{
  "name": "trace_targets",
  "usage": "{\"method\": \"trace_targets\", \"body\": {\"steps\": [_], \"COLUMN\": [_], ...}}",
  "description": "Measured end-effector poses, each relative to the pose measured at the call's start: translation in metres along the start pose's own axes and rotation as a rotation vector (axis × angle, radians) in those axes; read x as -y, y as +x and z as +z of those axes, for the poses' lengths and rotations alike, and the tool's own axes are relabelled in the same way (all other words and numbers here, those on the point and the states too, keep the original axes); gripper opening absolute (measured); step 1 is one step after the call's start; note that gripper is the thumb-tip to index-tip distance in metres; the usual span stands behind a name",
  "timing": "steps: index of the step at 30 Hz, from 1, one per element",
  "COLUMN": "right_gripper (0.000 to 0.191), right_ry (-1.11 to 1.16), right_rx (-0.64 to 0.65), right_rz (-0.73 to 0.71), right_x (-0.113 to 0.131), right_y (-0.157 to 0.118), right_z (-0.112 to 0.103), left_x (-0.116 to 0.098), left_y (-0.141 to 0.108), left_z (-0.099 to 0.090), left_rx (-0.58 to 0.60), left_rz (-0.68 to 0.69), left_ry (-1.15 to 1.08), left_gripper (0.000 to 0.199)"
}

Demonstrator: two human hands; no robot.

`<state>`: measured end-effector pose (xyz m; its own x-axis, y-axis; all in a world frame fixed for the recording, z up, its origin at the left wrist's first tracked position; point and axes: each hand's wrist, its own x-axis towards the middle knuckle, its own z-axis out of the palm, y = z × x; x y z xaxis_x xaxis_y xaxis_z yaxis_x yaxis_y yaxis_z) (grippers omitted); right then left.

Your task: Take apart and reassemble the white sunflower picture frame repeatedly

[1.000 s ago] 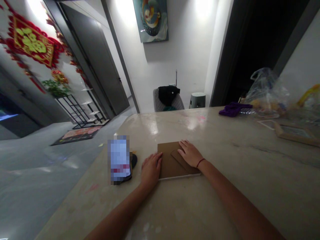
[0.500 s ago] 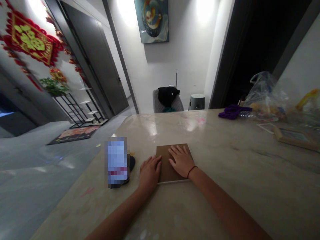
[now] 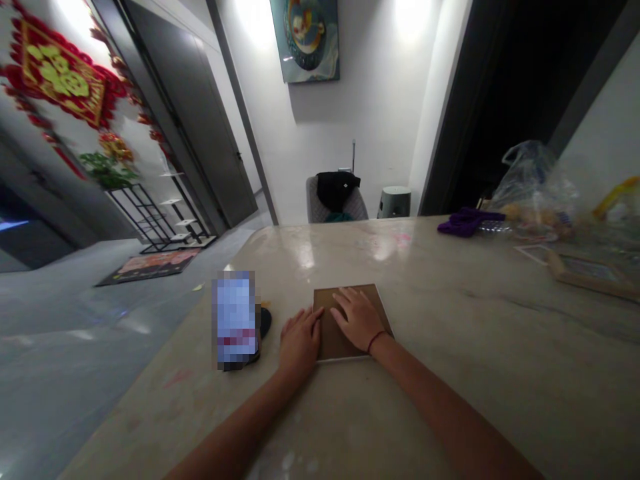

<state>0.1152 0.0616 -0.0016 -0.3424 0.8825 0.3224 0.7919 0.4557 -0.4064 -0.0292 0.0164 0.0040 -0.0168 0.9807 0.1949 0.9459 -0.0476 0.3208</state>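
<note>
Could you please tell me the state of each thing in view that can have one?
Brown panel: flat on the table
Left hand: open, at the panel's left edge
Right hand: open, palm down on the panel
Phone-like device: screen lit, image pixelated
Purple cloth: bunched up
Plastic bag: filled, contents unclear
Black garment: draped over the chair

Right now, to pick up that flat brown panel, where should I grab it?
Probably by its left and right edges, one hand from each side: the brown panel lies flat on the table and shows no handle, so those edges seem the natural grip. The left hand is at the left edge; the right hand rests on the top face, so should move outward.
</note>
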Motion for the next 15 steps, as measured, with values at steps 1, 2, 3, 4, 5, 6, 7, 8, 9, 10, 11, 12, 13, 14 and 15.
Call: {"method": "trace_targets", "body": {"steps": [1, 2, 3, 4, 5, 6, 7, 8, 9, 10, 11, 12, 13, 14, 15], "right_gripper": [0.039, 0.038, 0.037, 0.037, 0.04, 0.046, 0.056, 0.064, 0.068, 0.07, 0.069, 0.067, 0.065, 0.065, 0.064], "right_ry": [0.012, 0.015, 0.01, 0.0, -0.015, -0.024, -0.027, -0.037, -0.052, -0.068, -0.085, -0.102, -0.118, -0.133, -0.148], "right_rx": [-0.066, -0.116, -0.136, -0.12, -0.077, -0.008, 0.066, 0.117, 0.15, 0.169, 0.173, 0.167, 0.155, 0.142, 0.131], "right_rz": [0.043, 0.084, 0.105, 0.098, 0.061, -0.012, -0.093, -0.138, -0.161, -0.172, -0.168, -0.159, -0.148, -0.139, -0.134], "right_x": [-0.001, -0.003, -0.006, -0.009, -0.012, -0.015, -0.017, -0.02, -0.022, -0.024, -0.026, -0.028, -0.03, -0.031, -0.033], "right_y": [-0.002, -0.005, -0.009, -0.016, -0.024, -0.032, -0.041, -0.049, -0.056, -0.06, -0.062, -0.062, -0.06, -0.057, -0.053], "right_z": [-0.002, -0.006, -0.01, -0.014, -0.019, -0.023, -0.027, -0.03, -0.032, -0.032, -0.031, -0.03, -0.027, -0.025, -0.022], "left_x": [0.0, 0.001, 0.002, 0.003, 0.004, 0.005, 0.006, 0.007, 0.008, 0.009, 0.01, 0.01, 0.01, 0.009, 0.008], "left_y": [0.0, 0.0, 0.001, 0.001, 0.002, 0.003, 0.004, 0.005, 0.006, 0.007, 0.008, 0.008, 0.008, 0.008, 0.007], "left_z": [0.0, -0.001, -0.001, -0.001, 0.0, 0.0, 0.001, 0.002, 0.003, 0.004, 0.005, 0.006, 0.006, 0.006, 0.006], "left_rx": [-0.001, 0.0, 0.0, 0.002, 0.0, -0.003, -0.006, -0.008, -0.007, -0.002, 0.006, 0.015, 0.02, 0.024, 0.029], "left_rz": [-0.001, 0.002, 0.007, 0.012, 0.017, 0.02, 0.019, 0.015, 0.01, 0.004, -0.003, -0.012, -0.017, -0.015, -0.003], "left_ry": [-0.001, -0.005, -0.013, -0.023, -0.037, -0.053, -0.071, -0.088, -0.107, -0.127, -0.146, -0.163, -0.174, -0.175, -0.167], "left_gripper": [0.037, 0.038, 0.039, 0.04, 0.04, 0.04, 0.04, 0.04, 0.04, 0.039, 0.039, 0.038, 0.037, 0.037, 0.036]}}
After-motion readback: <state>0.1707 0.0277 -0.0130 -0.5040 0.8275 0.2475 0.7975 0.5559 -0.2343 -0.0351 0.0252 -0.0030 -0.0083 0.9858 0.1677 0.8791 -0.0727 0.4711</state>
